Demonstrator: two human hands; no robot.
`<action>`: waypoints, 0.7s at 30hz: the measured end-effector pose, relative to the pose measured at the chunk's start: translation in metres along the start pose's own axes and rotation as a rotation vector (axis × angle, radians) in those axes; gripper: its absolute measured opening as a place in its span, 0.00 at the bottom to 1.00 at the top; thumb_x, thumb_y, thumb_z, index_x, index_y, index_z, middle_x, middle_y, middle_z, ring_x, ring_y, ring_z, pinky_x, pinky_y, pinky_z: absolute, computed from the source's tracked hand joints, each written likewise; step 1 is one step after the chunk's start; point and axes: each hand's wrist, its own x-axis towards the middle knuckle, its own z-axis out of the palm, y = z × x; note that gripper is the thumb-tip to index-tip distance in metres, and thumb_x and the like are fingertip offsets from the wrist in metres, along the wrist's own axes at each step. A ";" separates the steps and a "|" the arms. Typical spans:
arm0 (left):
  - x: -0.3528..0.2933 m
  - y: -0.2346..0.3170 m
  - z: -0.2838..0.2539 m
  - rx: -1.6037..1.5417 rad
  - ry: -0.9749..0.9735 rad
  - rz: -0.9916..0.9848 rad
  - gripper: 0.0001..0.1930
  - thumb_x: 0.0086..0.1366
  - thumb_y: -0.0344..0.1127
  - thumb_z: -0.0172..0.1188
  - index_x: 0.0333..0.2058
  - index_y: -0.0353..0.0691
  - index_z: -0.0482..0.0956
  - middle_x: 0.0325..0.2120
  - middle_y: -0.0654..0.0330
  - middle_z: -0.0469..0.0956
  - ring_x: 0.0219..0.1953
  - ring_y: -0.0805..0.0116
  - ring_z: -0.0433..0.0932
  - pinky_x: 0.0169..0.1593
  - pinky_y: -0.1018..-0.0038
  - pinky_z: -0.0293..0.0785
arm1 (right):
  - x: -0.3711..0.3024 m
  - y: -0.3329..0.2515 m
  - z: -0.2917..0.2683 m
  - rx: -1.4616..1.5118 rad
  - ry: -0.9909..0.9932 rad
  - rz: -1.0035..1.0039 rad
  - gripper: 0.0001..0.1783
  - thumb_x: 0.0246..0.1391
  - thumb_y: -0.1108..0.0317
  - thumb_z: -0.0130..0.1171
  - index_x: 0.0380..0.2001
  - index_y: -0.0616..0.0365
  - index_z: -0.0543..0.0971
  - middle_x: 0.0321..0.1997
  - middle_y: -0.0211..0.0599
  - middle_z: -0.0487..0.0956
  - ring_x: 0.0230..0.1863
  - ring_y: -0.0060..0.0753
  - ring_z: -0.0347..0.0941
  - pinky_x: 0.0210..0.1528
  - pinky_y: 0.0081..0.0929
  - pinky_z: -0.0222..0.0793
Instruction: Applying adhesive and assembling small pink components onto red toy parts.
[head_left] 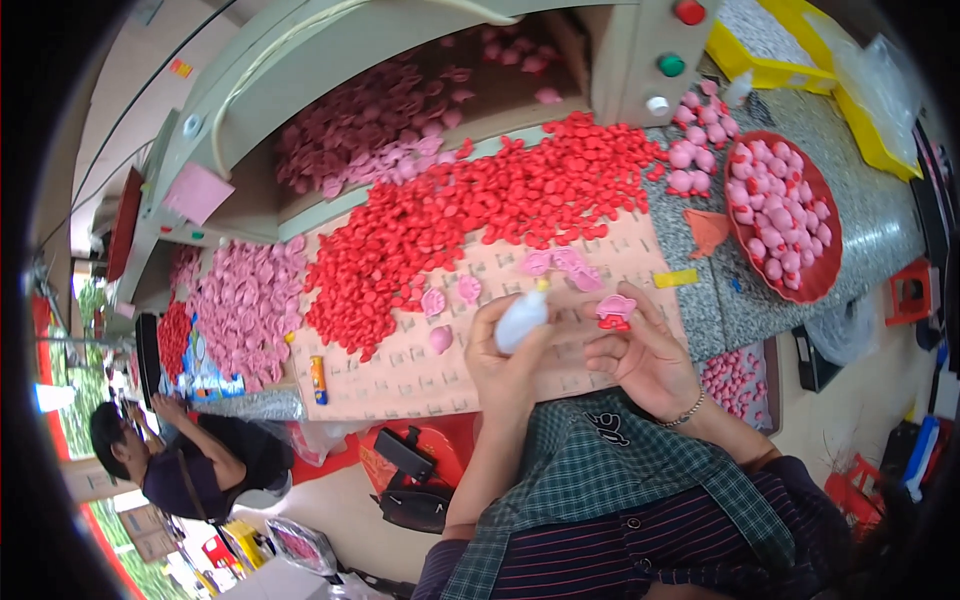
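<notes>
Apron [600, 490] hanging below; left hand [497, 362] gripping bottle [520, 324], long axis slanting, nozzle [543, 285] pointing away-right; right hand [651, 368] pinching pink-red piece [615, 311].

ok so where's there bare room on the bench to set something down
The widest bare patch is the front of the pink sheet, between the orange-and-blue tube and the left hand. A smaller one, on the speckled countertop, lies between the yellow strip and the red bowl. The back is crowded with red pieces, the far left with pink pieces.
</notes>
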 end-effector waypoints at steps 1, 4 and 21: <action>0.001 -0.001 0.002 0.145 -0.017 0.020 0.18 0.56 0.19 0.67 0.46 0.32 0.73 0.41 0.54 0.79 0.43 0.69 0.79 0.50 0.71 0.76 | -0.001 0.000 -0.002 0.010 0.018 -0.015 0.23 0.71 0.64 0.42 0.67 0.46 0.60 0.63 0.57 0.69 0.50 0.51 0.79 0.52 0.44 0.77; 0.006 -0.004 0.010 0.284 -0.050 0.166 0.18 0.55 0.20 0.69 0.44 0.33 0.74 0.41 0.55 0.79 0.43 0.72 0.79 0.50 0.76 0.75 | -0.002 0.000 -0.002 0.020 0.029 -0.017 0.23 0.70 0.65 0.42 0.66 0.49 0.60 0.62 0.57 0.70 0.50 0.50 0.79 0.53 0.44 0.77; -0.002 0.008 -0.015 0.963 0.018 0.468 0.24 0.54 0.23 0.68 0.50 0.30 0.71 0.47 0.51 0.74 0.49 0.63 0.75 0.50 0.68 0.73 | 0.008 -0.001 0.000 -0.055 0.017 0.005 0.29 0.68 0.70 0.45 0.70 0.58 0.55 0.65 0.60 0.65 0.55 0.47 0.77 0.59 0.40 0.73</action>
